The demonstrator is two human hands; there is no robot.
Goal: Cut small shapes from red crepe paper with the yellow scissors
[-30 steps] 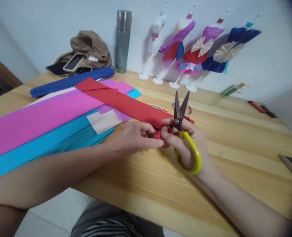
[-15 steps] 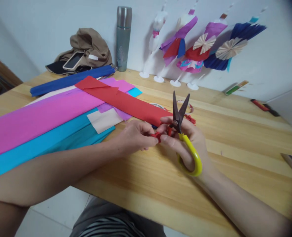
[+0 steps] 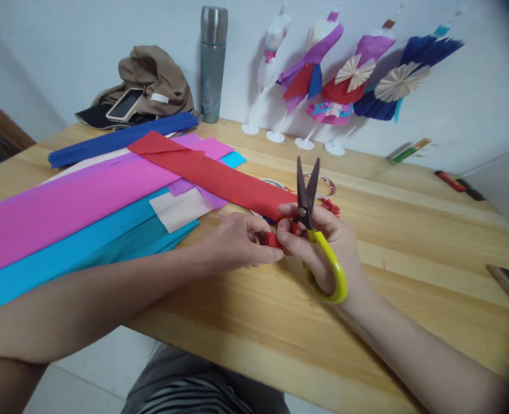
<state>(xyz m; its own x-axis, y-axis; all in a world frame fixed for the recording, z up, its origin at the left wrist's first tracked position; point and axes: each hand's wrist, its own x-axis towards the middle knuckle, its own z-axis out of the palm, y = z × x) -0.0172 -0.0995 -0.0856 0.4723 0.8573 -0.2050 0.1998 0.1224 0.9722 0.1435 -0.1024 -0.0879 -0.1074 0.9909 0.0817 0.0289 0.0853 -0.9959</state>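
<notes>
My left hand (image 3: 239, 241) and my right hand (image 3: 327, 241) meet over the wooden table (image 3: 409, 247), both pinching a small red paper piece (image 3: 273, 239) between their fingertips. My right hand also carries yellow-handled scissors (image 3: 319, 241) looped on its fingers, blades pointing up and slightly apart. Just behind the hands lies a long red crepe paper strip (image 3: 211, 175).
Pink (image 3: 65, 210), cyan (image 3: 86, 247) and dark blue (image 3: 120, 138) crepe paper sheets cover the table's left. A steel flask (image 3: 212, 63), a phone on a brown bag (image 3: 151, 86) and several paper-dressed figurines (image 3: 323, 75) stand by the wall. Pens (image 3: 457, 185) lie far right.
The scissor blades have narrowed a little. Both hands keep working the small red piece, shifted slightly left.
</notes>
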